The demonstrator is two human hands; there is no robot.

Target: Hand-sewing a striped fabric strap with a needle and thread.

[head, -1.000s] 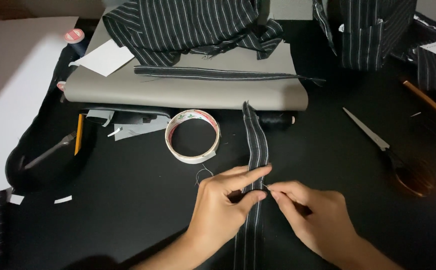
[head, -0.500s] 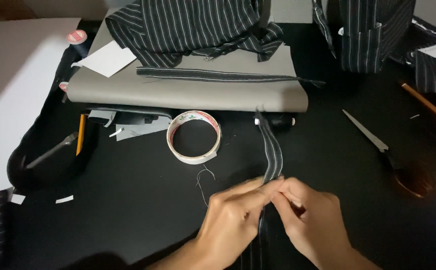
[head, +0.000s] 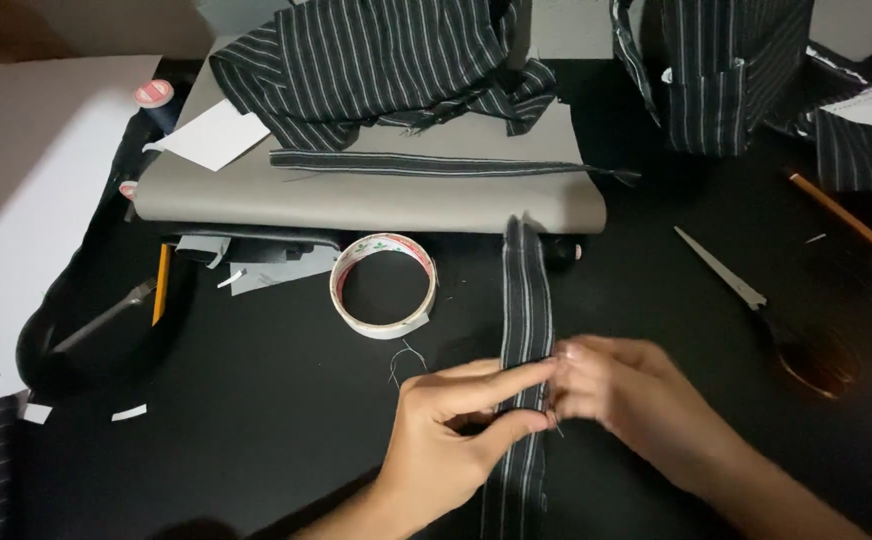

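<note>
Where 2 hands pinch, narrow striped fabric strip (head: 527, 300), tape ring (head: 384, 285)

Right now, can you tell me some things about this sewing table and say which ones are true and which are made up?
1. Both hands pinch the striped fabric strip. True: the left hand and the right hand meet on it.
2. The roll of tape lies flat on the black table. True.
3. The scissors are in the right hand. False: they lie on the table to the right, untouched.
4. The tape roll sits on top of the grey board. False: it lies in front of the board, on the table.
5. A second striped strip lies across the grey board. True.
</note>
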